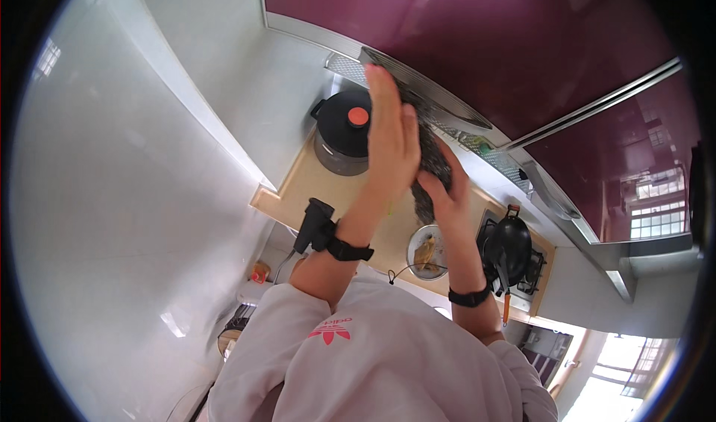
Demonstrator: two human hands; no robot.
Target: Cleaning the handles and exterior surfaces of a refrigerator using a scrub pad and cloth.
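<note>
A long, dark, speckled item (429,148) is raised between my two hands above the counter; blur hides what it is exactly. My left hand (393,145) lies along its left side with the fingers stretched upward. On its lower right, my right hand (452,190) grips it with the thumb toward me and the fingers behind. Below the item's lower end, a round metal bowl (413,248) on the counter holds brownish-yellow pieces (425,253). Each wrist wears a black strap, and the left one carries a black device (316,226).
A black lidded pot (341,153) with an orange knob stands at the back left of the beige counter (302,184). To the right, a black wok (512,243) sits on a gas stove (534,271). Purple cabinets (475,41) hang overhead, with a perforated metal rack (344,66) beneath.
</note>
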